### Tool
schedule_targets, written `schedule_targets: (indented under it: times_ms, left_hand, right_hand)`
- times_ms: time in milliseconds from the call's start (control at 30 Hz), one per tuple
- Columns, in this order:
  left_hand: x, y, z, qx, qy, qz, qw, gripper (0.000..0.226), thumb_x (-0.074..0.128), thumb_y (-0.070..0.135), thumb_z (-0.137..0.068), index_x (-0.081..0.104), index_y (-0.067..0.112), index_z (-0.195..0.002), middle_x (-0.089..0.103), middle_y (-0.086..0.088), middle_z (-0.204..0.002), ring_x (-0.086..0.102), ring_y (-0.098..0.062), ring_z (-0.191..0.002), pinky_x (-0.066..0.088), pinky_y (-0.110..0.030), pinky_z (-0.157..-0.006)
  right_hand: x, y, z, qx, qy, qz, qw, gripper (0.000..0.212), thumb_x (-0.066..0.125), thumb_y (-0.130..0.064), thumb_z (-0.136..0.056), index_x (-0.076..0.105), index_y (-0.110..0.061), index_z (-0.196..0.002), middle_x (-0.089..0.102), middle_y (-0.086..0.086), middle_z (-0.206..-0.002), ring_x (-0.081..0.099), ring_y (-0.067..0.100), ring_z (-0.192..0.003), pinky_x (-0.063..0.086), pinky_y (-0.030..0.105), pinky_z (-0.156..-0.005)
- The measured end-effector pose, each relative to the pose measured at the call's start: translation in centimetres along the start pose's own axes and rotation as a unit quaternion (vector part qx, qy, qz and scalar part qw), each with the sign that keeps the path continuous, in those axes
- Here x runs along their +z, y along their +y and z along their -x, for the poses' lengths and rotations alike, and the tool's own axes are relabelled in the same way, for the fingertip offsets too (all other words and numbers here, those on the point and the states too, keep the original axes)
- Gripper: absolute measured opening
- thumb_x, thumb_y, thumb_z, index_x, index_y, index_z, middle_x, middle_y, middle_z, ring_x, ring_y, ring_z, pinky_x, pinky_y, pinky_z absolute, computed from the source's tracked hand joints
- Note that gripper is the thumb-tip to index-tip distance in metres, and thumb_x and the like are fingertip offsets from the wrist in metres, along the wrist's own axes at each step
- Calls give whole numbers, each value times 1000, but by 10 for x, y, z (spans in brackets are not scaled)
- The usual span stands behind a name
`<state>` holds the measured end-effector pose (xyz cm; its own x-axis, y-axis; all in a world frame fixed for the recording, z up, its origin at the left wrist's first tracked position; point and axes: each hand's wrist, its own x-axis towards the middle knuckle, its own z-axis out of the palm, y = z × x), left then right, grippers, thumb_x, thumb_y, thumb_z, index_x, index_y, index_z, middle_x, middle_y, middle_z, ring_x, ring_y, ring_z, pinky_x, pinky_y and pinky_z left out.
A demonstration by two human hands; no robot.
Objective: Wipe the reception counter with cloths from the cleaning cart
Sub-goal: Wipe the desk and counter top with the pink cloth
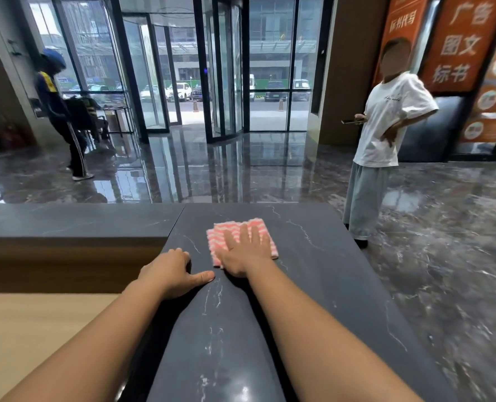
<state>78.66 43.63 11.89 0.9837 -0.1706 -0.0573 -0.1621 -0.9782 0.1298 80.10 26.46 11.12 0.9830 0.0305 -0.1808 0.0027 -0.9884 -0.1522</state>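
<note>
A folded pink-and-white striped cloth (241,229) lies flat on the dark marble reception counter (313,256), near its far end. My right hand (245,250) presses down on the cloth with straight, spread fingers and covers its near half. My left hand (174,271) rests at the counter's left edge, fingers curled over the edge and the thumb lying flat on the top. The cleaning cart is not in view.
A lower wooden desk surface (38,329) lies left of the counter. A person in a white shirt (386,134) stands just past the counter's right far corner, holding a phone. Another person (58,111) stands far left near the glass doors (223,68).
</note>
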Motion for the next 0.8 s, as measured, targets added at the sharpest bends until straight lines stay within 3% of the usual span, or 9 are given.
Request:
schedule_targets:
  times_ms: [100, 167, 267, 467, 633, 800]
  left_hand:
    - [-1, 0, -1, -8, -10, 25, 1000, 72, 54, 79, -72, 59, 17, -107, 59, -1, -112, 56, -20, -103, 50, -38, -90]
    - [0, 0, 0, -12, -13, 40, 999, 85, 54, 78, -73, 53, 12, -127, 56, -3, -128, 54, -21, -116, 48, -39, -97]
    - [1, -1, 1, -4, -17, 38, 999, 90, 51, 78, -74, 48, 11, -134, 49, -4, -138, 49, -22, -125, 45, -39, -101]
    - [0, -1, 0, -10, -20, 25, 999, 88, 51, 79, -73, 53, 11, -128, 56, -4, -129, 54, -22, -117, 47, -38, -97]
    - [-1, -1, -4, -12, -28, 11, 999, 75, 52, 81, -71, 59, 15, -105, 62, 0, -104, 59, -18, -95, 52, -36, -87]
    - [-1, -1, -8, -11, -36, 11, 999, 73, 52, 81, -71, 59, 15, -101, 62, 0, -100, 60, -18, -93, 52, -35, -85]
  right_hand:
    - [-3, 15, 8, -4, 2, 6, 1000, 62, 15, -55, -101, -4, -31, -155, -18, 6, -161, -19, 29, -148, -13, 48, -117]
    - [-6, 39, 13, 17, 8, 4, 1000, 63, 15, -55, -101, -4, -30, -156, -17, 5, -162, -17, 27, -149, -11, 46, -118]
    - [-13, 93, 21, 84, 24, -1, 996, 63, 15, -55, -101, -3, -31, -156, -15, 5, -162, -14, 25, -149, -9, 44, -119]
    - [-24, 180, 41, 166, 21, -2, 986, 63, 18, -55, -101, -1, -31, -156, -13, 5, -163, -10, 27, -150, -3, 43, -121]
    - [-22, 165, 41, 178, 30, -26, 983, 62, 20, -49, -102, -1, -30, -156, -17, 7, -162, -15, 28, -149, -7, 46, -119]
    - [-15, 121, 40, 150, 24, -13, 988, 63, 18, -50, -102, -3, -28, -156, -19, 9, -161, -17, 30, -148, -9, 48, -118]
